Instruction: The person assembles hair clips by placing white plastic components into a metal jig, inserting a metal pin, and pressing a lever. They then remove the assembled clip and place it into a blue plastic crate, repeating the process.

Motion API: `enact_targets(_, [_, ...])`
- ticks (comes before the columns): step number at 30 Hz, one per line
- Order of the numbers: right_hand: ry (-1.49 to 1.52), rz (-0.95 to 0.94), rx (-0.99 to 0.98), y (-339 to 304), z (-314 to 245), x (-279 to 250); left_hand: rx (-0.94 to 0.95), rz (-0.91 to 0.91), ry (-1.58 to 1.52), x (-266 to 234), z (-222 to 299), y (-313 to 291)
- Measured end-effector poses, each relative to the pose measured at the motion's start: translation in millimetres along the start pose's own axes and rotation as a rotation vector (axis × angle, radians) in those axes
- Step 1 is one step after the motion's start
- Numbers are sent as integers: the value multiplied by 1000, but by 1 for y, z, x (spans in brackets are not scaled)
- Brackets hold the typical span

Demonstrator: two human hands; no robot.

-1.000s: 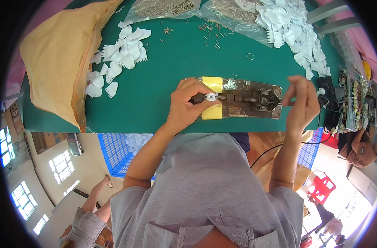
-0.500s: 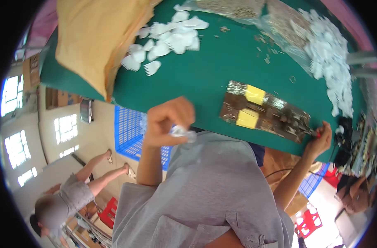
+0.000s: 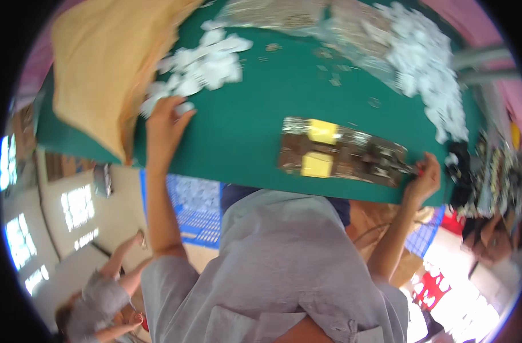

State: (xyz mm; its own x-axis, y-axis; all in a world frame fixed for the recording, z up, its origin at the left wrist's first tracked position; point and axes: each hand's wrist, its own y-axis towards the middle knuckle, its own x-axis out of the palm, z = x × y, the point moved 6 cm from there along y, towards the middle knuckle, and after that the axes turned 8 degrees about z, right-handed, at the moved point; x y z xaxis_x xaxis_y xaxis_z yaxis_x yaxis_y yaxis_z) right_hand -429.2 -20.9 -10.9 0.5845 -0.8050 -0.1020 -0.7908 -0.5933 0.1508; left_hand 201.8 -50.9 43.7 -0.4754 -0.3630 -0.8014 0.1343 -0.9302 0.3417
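My left hand (image 3: 167, 124) is at the near edge of a loose heap of white plastic pieces (image 3: 198, 74), some with toothed edges. Its thumb and fingers close around one white toothed piece (image 3: 185, 107), somewhat blurred. On the right, my right hand (image 3: 425, 182) grips the small lever (image 3: 411, 170) at the end of a brown tape-wrapped fixture (image 3: 352, 158). That fixture lies flat near the table's front edge and carries two yellow pads. Metal parts sit at its right end, beside my right hand.
Large tan bag (image 3: 100, 68) at the left of the green table (image 3: 243, 131). Clear bags of small metal parts (image 3: 272, 14) lie at the back; a long white pile (image 3: 427, 68) lies right. Below the table edge stands a blue basket (image 3: 201, 214) holding white pieces. Another person (image 3: 98, 300) is lower left.
My left hand has moved from in front of my body, where it held a whitish piece, out to the left heap. My right hand remains on the lever. The view has shifted.
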Motion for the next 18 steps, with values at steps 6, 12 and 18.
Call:
enact_targets(6, [-307, -137, -291, 12, -56, 21, 215, 148, 373, -7, -12, -7])
enact_targets(12, [-612, -108, -494, 80, -46, 27, -176, 174, -168, -29, -3, -19])
enact_targets(18, [-1032, -168, -885, 86, -42, 83, 144, -219, -570, 17, 201, -50])
